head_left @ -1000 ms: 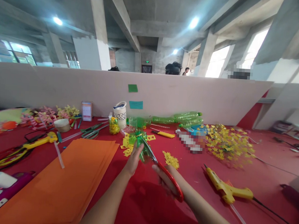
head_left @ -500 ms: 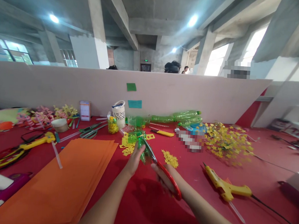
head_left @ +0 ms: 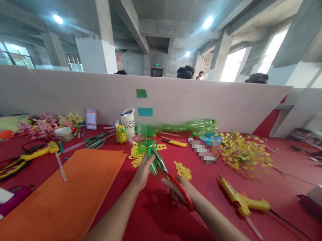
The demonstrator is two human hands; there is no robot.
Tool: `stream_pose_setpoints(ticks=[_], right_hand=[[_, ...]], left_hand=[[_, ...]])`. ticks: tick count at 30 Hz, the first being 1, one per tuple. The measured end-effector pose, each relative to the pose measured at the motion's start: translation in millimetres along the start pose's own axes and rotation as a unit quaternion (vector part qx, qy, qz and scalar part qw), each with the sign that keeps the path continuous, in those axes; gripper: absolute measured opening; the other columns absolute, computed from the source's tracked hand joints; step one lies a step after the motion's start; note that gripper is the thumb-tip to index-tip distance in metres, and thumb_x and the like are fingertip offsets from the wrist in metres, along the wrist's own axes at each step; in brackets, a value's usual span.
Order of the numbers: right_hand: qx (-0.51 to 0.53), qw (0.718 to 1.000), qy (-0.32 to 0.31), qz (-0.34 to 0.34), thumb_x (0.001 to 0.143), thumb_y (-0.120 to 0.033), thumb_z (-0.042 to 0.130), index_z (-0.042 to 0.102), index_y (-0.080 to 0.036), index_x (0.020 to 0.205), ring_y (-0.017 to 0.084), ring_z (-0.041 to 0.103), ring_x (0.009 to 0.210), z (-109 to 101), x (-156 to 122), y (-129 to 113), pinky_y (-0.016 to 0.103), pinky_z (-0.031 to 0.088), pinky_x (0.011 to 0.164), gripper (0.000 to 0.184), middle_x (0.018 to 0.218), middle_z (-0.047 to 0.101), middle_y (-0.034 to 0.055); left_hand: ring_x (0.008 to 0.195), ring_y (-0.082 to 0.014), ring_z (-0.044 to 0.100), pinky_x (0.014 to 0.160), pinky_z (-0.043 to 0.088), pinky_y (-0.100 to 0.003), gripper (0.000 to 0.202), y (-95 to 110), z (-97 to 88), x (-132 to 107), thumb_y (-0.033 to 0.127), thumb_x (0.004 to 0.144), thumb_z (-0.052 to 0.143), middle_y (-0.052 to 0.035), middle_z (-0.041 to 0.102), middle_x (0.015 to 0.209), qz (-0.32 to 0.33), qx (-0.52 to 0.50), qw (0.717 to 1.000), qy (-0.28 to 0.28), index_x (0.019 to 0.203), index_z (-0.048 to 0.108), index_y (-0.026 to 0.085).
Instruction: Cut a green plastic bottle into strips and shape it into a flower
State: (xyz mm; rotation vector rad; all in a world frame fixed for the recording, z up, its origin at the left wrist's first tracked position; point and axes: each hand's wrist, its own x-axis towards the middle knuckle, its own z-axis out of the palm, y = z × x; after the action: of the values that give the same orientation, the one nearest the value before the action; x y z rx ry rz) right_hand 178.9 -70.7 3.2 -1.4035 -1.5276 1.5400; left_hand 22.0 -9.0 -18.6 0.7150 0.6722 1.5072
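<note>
My left hand (head_left: pixel 143 171) is closed around a cut piece of green plastic bottle (head_left: pixel 153 166), held above the middle of the red table. In my right hand (head_left: pixel 177 188) are scissors (head_left: pixel 182 190) with red handles, their blades reaching up and left against the plastic. Part of the cut edge is hidden behind the blades and fingers. Yellow sheets with star cut-outs (head_left: pixel 137 159) lie just beyond my left hand. A small heap of yellow paper stars (head_left: pixel 183 170) sits beyond my right hand.
Orange sheets (head_left: pixel 72 180) cover the left side. One yellow glue gun (head_left: pixel 240 201) lies at right, another (head_left: pixel 43 151) at left. A yellow utility knife (head_left: pixel 176 143), green bottles (head_left: pixel 201 126) and a white pen cup (head_left: pixel 127 122) are at the back. Star-tipped stems (head_left: pixel 243 154) spread at right.
The scissors and my right hand have shifted very slightly left, with the blades still at the green plastic. My left hand keeps its hold; nothing has been let go.
</note>
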Motion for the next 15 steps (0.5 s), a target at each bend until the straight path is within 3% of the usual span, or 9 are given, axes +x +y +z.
stream_pose_setpoints(ticks=[6, 10, 15], right_hand=[[0.065, 0.996, -0.055, -0.011, 0.07, -0.051, 0.06, 0.053, -0.016, 0.06, 0.007, 0.044, 0.033, 1, -4, -2, 0.023, 0.044, 0.046, 0.037, 0.038, 0.044, -0.0065], [0.062, 0.996, -0.065, -0.028, 0.07, -0.045, 0.06, 0.052, -0.016, 0.058, 0.01, 0.05, 0.036, 2, -2, 1, 0.022, 0.043, 0.045, 0.032, 0.039, 0.049, -0.0046], [0.02, 0.998, -0.029, -0.043, 0.078, -0.043, 0.053, 0.053, -0.016, 0.059, 0.008, 0.043, 0.029, 2, 0, 2, 0.019, 0.034, 0.036, 0.033, 0.034, 0.047, -0.0051]], left_hand=[[0.088, -0.0198, 0.065, 0.073, 0.05, -0.03, 0.03, 17, -4.2, 8, 0.029, 0.074, 0.066, -0.0043, 0.068, 0.094, -0.004, -0.02, 1.0, 0.008, 0.102, 0.061, 0.021], [0.082, -0.0192, 0.066, 0.071, 0.052, -0.031, 0.026, 32, -11.8, 17, 0.032, 0.078, 0.061, -0.0066, 0.07, 0.091, 0.002, -0.068, 0.997, 0.037, 0.098, 0.062, 0.016], [0.072, -0.0186, 0.067, 0.066, 0.053, -0.032, 0.02, 37, -19.3, 22, 0.032, 0.083, 0.053, -0.006, 0.07, 0.08, 0.003, -0.106, 0.991, 0.082, 0.088, 0.064, 0.016]])
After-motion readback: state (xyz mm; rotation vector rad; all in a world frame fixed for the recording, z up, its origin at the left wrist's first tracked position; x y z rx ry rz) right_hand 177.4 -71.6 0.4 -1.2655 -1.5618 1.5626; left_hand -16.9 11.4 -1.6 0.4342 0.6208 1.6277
